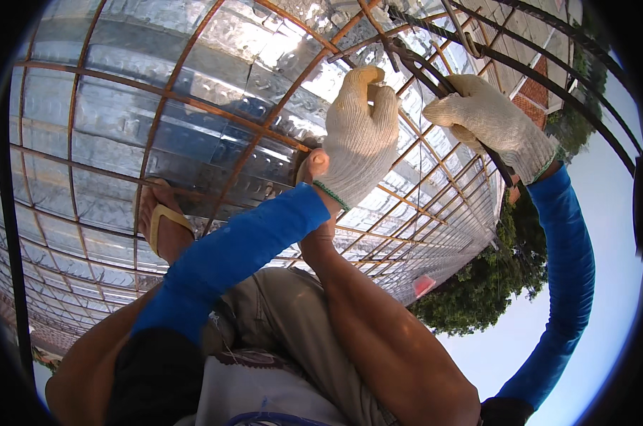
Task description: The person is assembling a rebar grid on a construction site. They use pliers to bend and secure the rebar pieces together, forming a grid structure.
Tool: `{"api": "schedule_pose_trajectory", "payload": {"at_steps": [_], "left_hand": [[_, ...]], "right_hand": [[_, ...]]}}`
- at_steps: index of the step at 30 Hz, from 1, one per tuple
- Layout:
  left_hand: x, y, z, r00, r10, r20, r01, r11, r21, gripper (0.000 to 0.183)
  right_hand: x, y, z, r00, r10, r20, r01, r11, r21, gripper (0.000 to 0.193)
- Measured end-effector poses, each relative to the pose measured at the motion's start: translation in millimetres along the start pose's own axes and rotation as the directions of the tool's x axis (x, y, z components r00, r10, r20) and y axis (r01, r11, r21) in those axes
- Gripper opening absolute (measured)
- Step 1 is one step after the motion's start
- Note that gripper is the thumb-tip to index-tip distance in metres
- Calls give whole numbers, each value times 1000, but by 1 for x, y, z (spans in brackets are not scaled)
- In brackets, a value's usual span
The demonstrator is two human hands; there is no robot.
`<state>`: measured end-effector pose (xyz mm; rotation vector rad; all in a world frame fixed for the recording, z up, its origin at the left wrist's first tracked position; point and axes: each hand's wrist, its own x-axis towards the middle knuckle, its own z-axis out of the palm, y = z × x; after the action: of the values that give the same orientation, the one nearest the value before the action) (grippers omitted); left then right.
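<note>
My right hand (493,122), in a white knit glove, is closed around the handles of dark metal pincers (426,74). Their jaws reach up and left to a crossing of steel bars near the top. Just left of them is my left hand (364,135), also gloved, with its fingers curled in beside the rusty rebar grid (264,130). Whatever its fingertips may hold is hidden or too small to make out. Several thin wires (420,153) hang between and below the two hands.
Shiny metal decking (193,135) lies under the grid, and my sandaled foot (166,220) rests there. Dark ribbed bars (548,74) curve across the upper right. Trees (485,287) and a brick wall (534,89) stand beyond the edge on the right.
</note>
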<state>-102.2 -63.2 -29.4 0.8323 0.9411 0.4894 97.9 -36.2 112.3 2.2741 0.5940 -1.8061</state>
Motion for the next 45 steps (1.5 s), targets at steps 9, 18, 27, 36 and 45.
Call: {"api": "schedule_pose_trajectory", "payload": {"at_steps": [9,18,27,36,45], "left_hand": [[12,34,24,924,-251,290,375,749,-546,43],[-3,37,34,774,-355,525,607,652,-454,27],[-64,28,84,756,-435,489,653,543,-527,13],[-70,43,90,767,-501,400,639,648,-414,18],[-88,12,104,769,-565,299,627,757,-184,19]], "right_hand": [[7,3,-10,996,-80,41,80,997,-11,42],[-3,-6,-8,956,-226,-185,123,887,-445,57],[-14,0,-12,798,-584,-149,-13,231,-973,34],[-5,-9,7,947,-208,-244,-6,750,-661,26],[10,47,60,841,-316,-439,160,921,-356,27]]}}
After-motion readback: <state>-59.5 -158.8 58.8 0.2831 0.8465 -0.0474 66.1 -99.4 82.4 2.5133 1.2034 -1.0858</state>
